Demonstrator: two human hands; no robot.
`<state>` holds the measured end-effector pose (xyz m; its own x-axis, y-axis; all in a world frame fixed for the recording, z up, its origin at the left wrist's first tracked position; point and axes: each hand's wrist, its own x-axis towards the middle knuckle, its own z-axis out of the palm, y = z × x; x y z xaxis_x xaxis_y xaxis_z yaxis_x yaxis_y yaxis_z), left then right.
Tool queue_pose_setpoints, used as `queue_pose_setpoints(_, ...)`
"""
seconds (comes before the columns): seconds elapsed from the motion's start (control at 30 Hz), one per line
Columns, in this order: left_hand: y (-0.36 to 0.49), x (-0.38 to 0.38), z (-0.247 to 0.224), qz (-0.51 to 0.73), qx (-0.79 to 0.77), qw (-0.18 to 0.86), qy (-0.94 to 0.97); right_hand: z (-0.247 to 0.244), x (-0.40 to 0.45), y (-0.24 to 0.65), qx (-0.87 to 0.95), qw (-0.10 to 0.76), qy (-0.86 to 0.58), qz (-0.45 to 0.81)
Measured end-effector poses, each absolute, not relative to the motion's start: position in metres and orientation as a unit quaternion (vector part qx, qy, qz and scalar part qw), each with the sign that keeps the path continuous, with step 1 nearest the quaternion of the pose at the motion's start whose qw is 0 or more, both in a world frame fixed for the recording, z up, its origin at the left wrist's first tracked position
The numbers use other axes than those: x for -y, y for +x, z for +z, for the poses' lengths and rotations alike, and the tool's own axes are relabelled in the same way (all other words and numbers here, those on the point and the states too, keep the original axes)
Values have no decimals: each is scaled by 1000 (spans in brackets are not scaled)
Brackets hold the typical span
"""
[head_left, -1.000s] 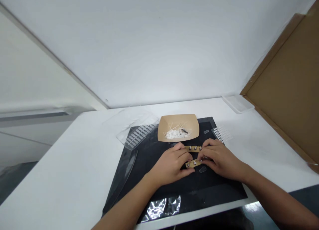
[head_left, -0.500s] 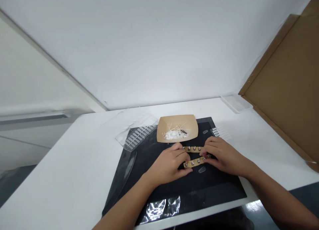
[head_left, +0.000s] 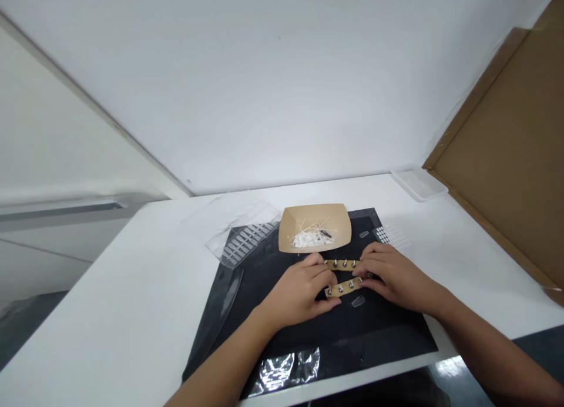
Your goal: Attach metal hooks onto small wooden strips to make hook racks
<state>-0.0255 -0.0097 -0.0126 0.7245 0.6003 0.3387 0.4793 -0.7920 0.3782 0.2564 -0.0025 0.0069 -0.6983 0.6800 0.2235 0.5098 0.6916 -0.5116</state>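
Observation:
Two narrow tan strips carrying small metal pegs lie on a black mat (head_left: 273,313), the far strip (head_left: 343,265) behind the near strip (head_left: 343,288). My left hand (head_left: 304,289) has its fingers closed at the left end of the near strip. At that strip's right end, my right hand (head_left: 392,273) pinches with thumb and fingertips around the last pegs; its fingers hide what exactly lies between them. A clear nail tip (head_left: 358,301) lies just in front of the near strip, and another clear nail tip (head_left: 363,234) is farther back.
A cardboard tray (head_left: 291,219) with white bits and thin sticks stands behind my hands. To its left are clear plastic sheets with a nail-tip sheet (head_left: 242,242). A white-dotted sheet (head_left: 390,235), a clear plastic box (head_left: 419,184) and a large cardboard box (head_left: 506,148) are right.
My right thumb and fingers have shifted slightly left along the near strip, covering more of its right end. My left hand stays in place.

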Motion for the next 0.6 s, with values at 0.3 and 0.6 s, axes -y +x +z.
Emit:
queue_pose_setpoints(0.3, -26, 10, -12, 232, -299, 146, 914, 11, 3, 255, 898, 229, -314, 207)
queue_pose_setpoints(0.6, -26, 10, -13, 227, -301, 123, 918, 16, 7, 254, 852, 305, -344, 251)
